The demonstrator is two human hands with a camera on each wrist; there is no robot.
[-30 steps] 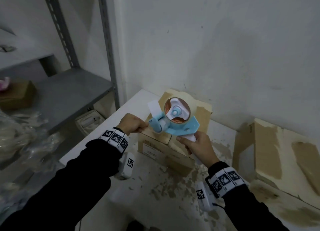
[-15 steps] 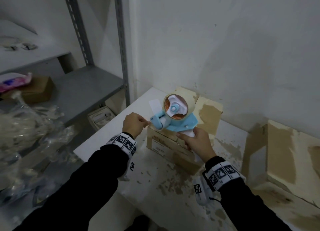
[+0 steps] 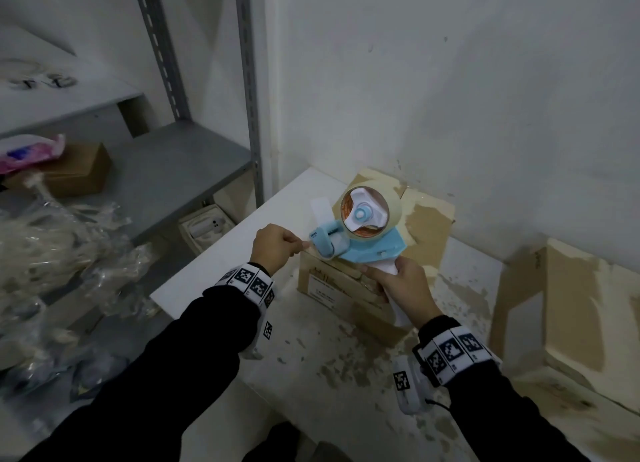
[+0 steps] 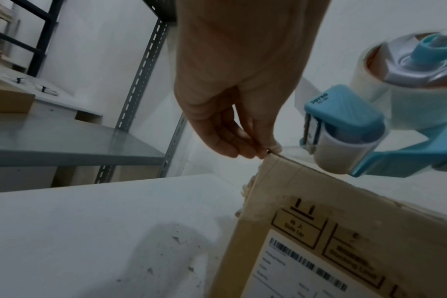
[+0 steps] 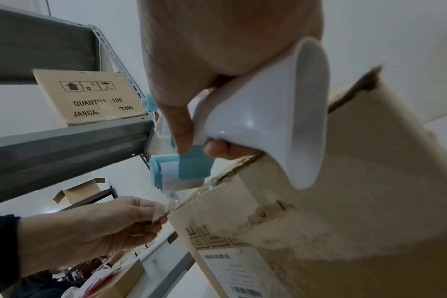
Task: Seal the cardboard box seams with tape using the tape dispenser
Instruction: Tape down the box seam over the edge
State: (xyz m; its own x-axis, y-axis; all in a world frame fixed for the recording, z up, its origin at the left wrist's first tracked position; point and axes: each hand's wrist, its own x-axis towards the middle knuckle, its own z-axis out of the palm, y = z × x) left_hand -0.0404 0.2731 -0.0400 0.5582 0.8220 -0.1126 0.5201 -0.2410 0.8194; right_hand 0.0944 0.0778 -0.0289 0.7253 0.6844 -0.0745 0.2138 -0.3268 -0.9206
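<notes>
A blue and white tape dispenser [image 3: 360, 233] with a roll of clear tape [image 3: 367, 212] sits over the near left corner of a small cardboard box [image 3: 429, 226] on the white table [image 3: 214, 274]. My right hand [image 3: 405, 285] grips its white handle [image 5: 268, 113]. My left hand [image 3: 277, 246] pinches the free end of the tape [image 4: 276, 150] at the box's top corner, just left of the dispenser's roller [image 4: 342, 153]. The tape stretches from the roller [image 5: 176, 181] to my left fingers [image 5: 151, 211]. The box [image 4: 345, 231] carries a label and worn old tape.
A larger worn cardboard box [image 3: 571, 305] stands to the right on the table. A grey metal shelf [image 3: 166, 177] at left holds a small brown box [image 3: 76, 170] and plastic bags [image 3: 52, 253]. The white wall [image 3: 450, 97] is close behind.
The camera view has shifted, so the box and shelf sit differently in the frame. Both hands keep their holds on the tape end and handle, near the box's corner.
</notes>
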